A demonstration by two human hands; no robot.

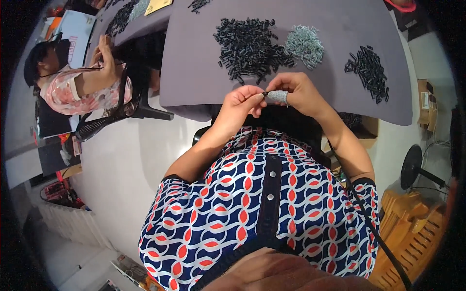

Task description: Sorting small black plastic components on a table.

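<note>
- One small black piece (265,93) is pinched between the left hand (244,100) and the right hand (298,92), over the tabletop (194,63) near its front edge.
- Probably a fitting step; the join is too small to tell.
- Next move seems to call for steady fingertips; the black heap (246,48) and silvery heap (304,46) lie farther from that edge.

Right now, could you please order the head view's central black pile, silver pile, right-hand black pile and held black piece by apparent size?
1. Central black pile
2. Silver pile and right-hand black pile: too alike to rank
3. Held black piece
</note>
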